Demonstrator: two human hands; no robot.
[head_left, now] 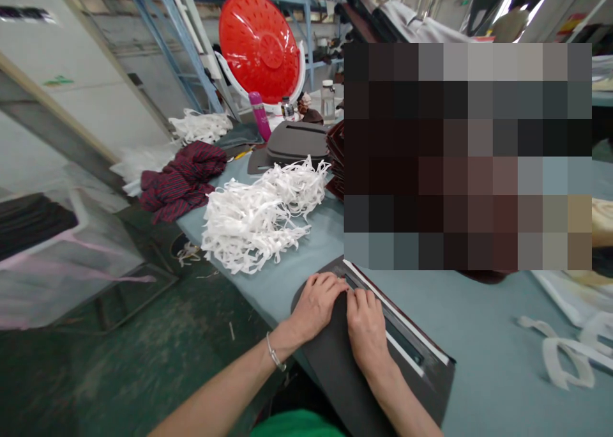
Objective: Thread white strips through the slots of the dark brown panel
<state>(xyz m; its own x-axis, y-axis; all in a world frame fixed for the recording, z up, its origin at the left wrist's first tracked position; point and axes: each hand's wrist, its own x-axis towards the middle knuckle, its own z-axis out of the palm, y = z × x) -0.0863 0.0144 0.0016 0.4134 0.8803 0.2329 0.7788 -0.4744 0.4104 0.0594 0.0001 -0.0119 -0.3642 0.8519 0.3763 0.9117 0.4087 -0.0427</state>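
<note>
A dark grey panel (pixel 335 376) with a long slot (pixel 405 341) lies at the table's near edge, under both hands. One white strip (pixel 400 312) runs along its far side; a shorter white strip (pixel 405 354) shows beside the slot, partly covered by my right hand. My left hand (pixel 318 303) rests on the panel, fingers bent and together, fingertips at the slot's upper end. Close beside it, my right hand (pixel 368 328) has its fingers curled down at the same spot, almost touching the left fingertips. Whatever the fingertips pinch there is hidden.
White ribbon scraps (pixel 253 223) are heaped beyond my left hand. Behind them are a dark moulded panel (pixel 297 142), a purple bottle (pixel 260 116) and a red basket (pixel 258 47). Striped cloth (pixel 184 178) hangs over the table edge. White cut-offs (pixel 567 357) lie right; a pixelated block hides the upper right.
</note>
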